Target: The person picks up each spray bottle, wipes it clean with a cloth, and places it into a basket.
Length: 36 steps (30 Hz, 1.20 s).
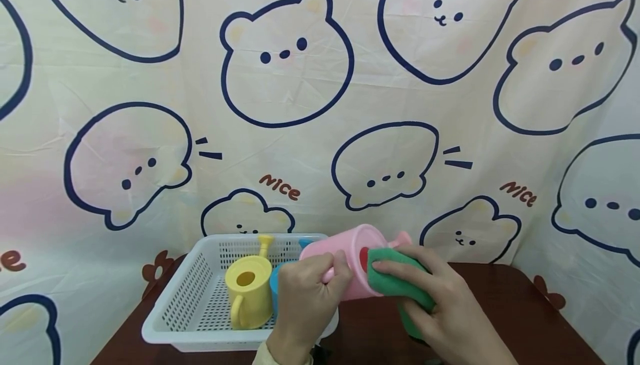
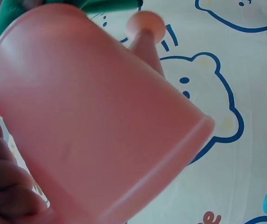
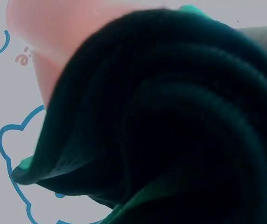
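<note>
My left hand (image 1: 312, 287) grips the handle of a pink toy watering can (image 1: 342, 243), which is raised and tilted in the head view. In the left wrist view the can's body (image 2: 91, 112) fills the middle, its round spout head (image 2: 145, 25) pointing up. My right hand (image 1: 437, 293) holds a folded green cloth (image 1: 395, 276) against the can's top, beside its reddish opening (image 1: 364, 258). Part of the cloth hangs below the right fingers. Dark folds of the cloth (image 3: 171, 107) cover most of the right wrist view, hiding the fingers there.
A white perforated plastic basket (image 1: 175, 298) stands on the dark brown table (image 1: 370, 331), left of the hands. Inside it are a yellow watering can (image 1: 252, 287) and a blue item (image 1: 274, 287), partly hidden by my left hand. A cartoon-printed curtain (image 1: 280, 148) hangs behind.
</note>
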{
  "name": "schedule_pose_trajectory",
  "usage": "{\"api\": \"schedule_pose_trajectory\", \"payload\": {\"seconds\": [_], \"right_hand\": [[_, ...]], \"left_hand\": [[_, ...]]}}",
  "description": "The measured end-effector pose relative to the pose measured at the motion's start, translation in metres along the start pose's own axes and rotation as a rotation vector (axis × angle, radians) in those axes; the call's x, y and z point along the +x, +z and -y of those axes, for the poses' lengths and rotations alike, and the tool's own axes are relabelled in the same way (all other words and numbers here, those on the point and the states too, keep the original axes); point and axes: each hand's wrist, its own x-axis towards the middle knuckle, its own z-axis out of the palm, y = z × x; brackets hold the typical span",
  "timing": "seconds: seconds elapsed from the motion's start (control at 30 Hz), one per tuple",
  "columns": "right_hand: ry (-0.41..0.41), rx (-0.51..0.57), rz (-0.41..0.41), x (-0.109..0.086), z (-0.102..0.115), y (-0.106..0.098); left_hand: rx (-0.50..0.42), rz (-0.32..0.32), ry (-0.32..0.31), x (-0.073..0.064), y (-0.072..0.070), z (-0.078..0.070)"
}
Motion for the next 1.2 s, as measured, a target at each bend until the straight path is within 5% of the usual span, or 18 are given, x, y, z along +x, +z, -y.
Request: {"api": "schedule_pose_trajectory", "payload": {"seconds": [0.33, 0.5, 0.67, 0.87, 0.97, 1.2], "right_hand": [[-0.063, 0.081, -0.096, 0.002, 0.008, 0.005], [-0.101, 0.085, -0.186, 0.002, 0.009, 0.008], [-0.106, 0.125, -0.225, 0.001, 0.01, 0.009], [-0.096, 0.162, -0.212, 0.002, 0.012, 0.011], [-0.091, 0.162, -0.198, 0.003, 0.013, 0.013], [-0.111, 0.122, -0.196, 0.004, 0.013, 0.015]], "left_hand": [[0.049, -0.089, -0.169, -0.001, 0.005, -0.007], [-0.015, -0.123, -0.275, -0.001, 0.008, -0.011], [-0.241, -0.134, -0.529, 0.004, 0.004, -0.019], [-0.647, -0.152, -0.82, 0.012, -0.004, -0.023], [-0.776, -0.176, -0.877, 0.014, -0.007, -0.02], [-0.914, -0.221, -0.936, 0.017, -0.013, -0.012]]}}
